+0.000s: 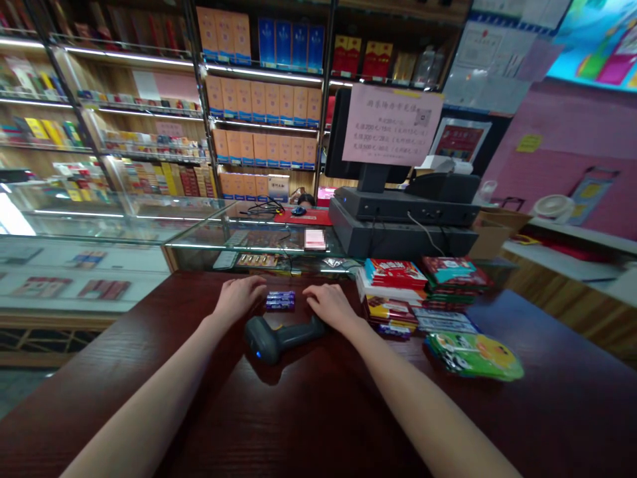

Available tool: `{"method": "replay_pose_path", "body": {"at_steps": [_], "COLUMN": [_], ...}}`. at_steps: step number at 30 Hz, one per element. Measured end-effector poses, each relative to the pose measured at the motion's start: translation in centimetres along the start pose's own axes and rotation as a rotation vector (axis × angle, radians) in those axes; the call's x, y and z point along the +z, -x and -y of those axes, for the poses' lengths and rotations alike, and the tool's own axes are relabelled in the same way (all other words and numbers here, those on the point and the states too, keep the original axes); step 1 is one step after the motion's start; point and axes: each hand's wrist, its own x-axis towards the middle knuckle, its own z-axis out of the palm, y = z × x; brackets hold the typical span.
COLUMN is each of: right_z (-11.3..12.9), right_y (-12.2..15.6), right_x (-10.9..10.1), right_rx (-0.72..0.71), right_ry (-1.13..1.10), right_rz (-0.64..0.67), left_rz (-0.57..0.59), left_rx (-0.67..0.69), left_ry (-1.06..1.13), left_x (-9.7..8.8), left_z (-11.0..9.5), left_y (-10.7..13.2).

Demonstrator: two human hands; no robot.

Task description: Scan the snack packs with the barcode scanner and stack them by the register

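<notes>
Between my hands lies a small stack of purple-wrapped sticks [281, 301] on the dark red counter. My left hand [239, 296] rests to its left, palm down, with loosely bent fingers and nothing in them. To the right of the stack is my right hand [331, 304], also palm down, its fingers apart and holding nothing visible. A dark grey barcode scanner [283, 337] lies on its side in front of the stack, a blue light glowing on its head. Its handle end reaches close to my right hand; whether they touch I cannot tell.
Right of my right hand sit piles of snack packs [395, 273], chocolate-coloured packs [391, 311] and a green pouch [475, 355]. Behind stands a cash register [405, 206] with a pink sign [392, 126]. A glass display case [249, 236] borders the counter [279, 425]; part of a person's head shows beyond.
</notes>
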Motion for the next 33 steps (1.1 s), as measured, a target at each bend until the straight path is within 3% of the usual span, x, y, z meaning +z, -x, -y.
{"method": "replay_pose_path", "body": {"at_steps": [9, 15, 24, 33], "right_z": [0.9, 1.6, 2.2, 3.0], "right_y": [-1.3, -2.0, -2.1, -1.7], "right_x": [1.2, 1.9, 2.4, 1.5], "right_rx": [0.021, 0.020, 0.008, -0.037], "right_ry": [-0.022, -0.022, -0.049, -0.221], "right_rz": [0.068, 0.081, 0.046, -0.060], "left_rz": [0.026, 0.071, 0.083, 0.010], "left_rx": [-0.024, -0.027, 0.000, -0.006], "left_ry": [0.118, 0.162, 0.134, 0.289], "left_x": [1.1, 1.1, 1.1, 1.1], "left_z": [1.6, 1.6, 0.9, 1.2], "left_y": [0.7, 1.4, 1.7, 1.8]}}
